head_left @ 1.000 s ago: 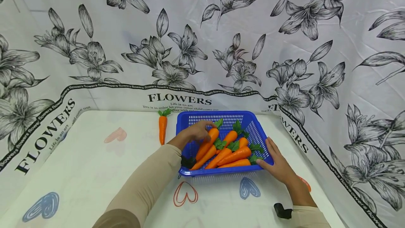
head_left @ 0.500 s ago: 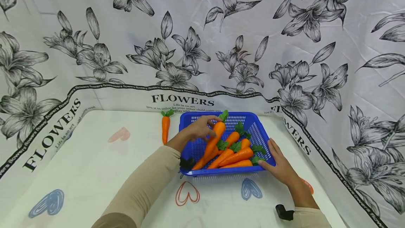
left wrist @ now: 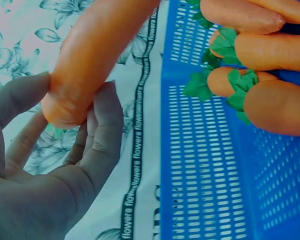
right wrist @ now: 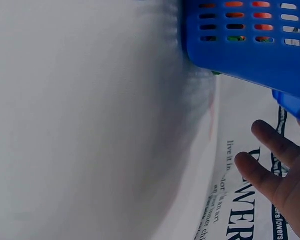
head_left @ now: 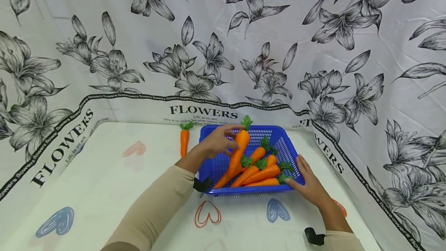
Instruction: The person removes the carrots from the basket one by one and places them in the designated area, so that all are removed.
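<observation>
A blue plastic basket [head_left: 251, 189] with slotted walls holds several orange carrots [head_left: 265, 173] with green leafy tops. My left hand [head_left: 215, 142] is over the basket's left half and pinches one carrot [head_left: 241, 146] near its leafy end. That carrot is tilted, its leaves up by the back rim and its thin end low among the others. In the left wrist view, thumb and fingertips sit on either side of the held carrot [left wrist: 90, 60]. At the basket's right front corner, my right hand [head_left: 310, 185] rests with fingers extended along the side and thumb toward the rim.
One more carrot [head_left: 184, 141] lies on the white tablecloth [head_left: 139, 181], left of the basket. Flower-printed fabric [head_left: 195, 61] hangs behind the table and along the right. Black wrist straps [head_left: 314, 236] show near both cuffs.
My left hand has gripped a carrot and raised its leafy end up out of the pile, tilting it more upright. The right hand keeps its place by the basket.
</observation>
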{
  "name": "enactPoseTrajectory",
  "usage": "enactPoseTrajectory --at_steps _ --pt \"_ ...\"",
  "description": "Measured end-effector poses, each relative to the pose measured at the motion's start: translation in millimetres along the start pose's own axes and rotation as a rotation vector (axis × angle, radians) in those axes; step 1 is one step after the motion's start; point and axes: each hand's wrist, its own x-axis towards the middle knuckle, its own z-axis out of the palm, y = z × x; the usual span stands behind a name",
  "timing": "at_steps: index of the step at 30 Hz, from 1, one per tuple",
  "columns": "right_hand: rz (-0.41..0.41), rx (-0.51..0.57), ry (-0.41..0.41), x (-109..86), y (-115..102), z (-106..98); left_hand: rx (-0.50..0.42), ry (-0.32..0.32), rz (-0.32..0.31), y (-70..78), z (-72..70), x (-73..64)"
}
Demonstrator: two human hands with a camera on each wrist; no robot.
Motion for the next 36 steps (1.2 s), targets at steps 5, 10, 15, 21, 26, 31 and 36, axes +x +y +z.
enactPoseTrajectory --at_steps 5,10,15,21,26,31,36 --pt "0.002 -0.005 -0.002 -0.6 -1.7 0.0 -0.052 0.020 0.048 10.6 -4.7 -16.6" --pt "0.001 -0.005 -0.001 -0.8 -1.9 0.0 -0.103 0.026 0.064 17.3 -12.9 -31.5" --pt "-0.001 -0.008 0.000 -0.7 -1.5 0.4 -0.160 0.040 0.083 23.8 -21.6 -49.3" --pt "0.002 -0.014 0.002 -1.2 -2.0 1.2 -0.184 0.087 0.116 24.8 -33.6 -64.6" --pt "0.000 -0.012 -0.003 -2.3 -1.7 1.0 -0.172 0.126 0.118 24.3 -42.0 -73.6" --pt "0.003 -0.017 -0.007 -2.0 -1.9 0.4 -0.144 0.167 0.142 27.5 -50.8 -81.1" --pt "0.004 -0.019 -0.009 -1.4 -2.8 -0.7 -0.086 0.205 0.166 33.2 -62.7 -88.2"
